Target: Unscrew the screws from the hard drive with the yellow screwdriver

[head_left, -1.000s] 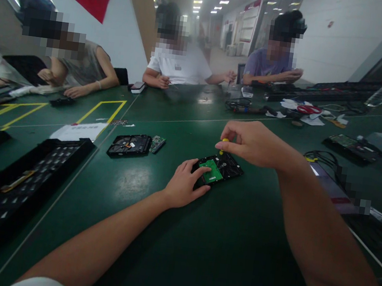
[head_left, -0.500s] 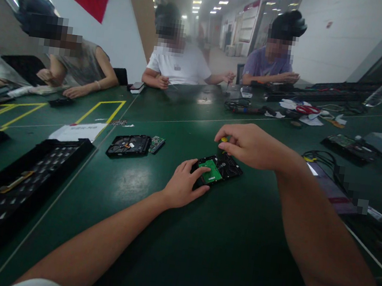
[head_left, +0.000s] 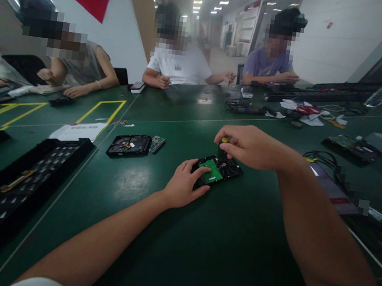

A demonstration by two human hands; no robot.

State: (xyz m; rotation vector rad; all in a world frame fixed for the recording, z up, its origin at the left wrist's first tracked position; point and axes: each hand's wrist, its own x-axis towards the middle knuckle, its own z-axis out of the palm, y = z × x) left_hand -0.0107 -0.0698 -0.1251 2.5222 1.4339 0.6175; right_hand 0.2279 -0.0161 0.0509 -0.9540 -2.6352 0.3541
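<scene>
A black hard drive with a green circuit board lies flat on the dark green table in front of me. My left hand grips its left end, index finger on the board and thumb along the near edge. Over the drive's far side, my right hand pinches a screwdriver with a yellow-topped handle, held upright. Its tip is too small to make out. To the left lie a second black drive and a loose circuit board.
A long black plastic tray stands at left beside a white paper sheet. Cables, a flat dark device and another drive with its board lie at right. Several people sit across the table.
My right hand has stayed over the drive, its fingers shifting very slightly around the screwdriver handle. The left hand and the drive have not visibly moved.
</scene>
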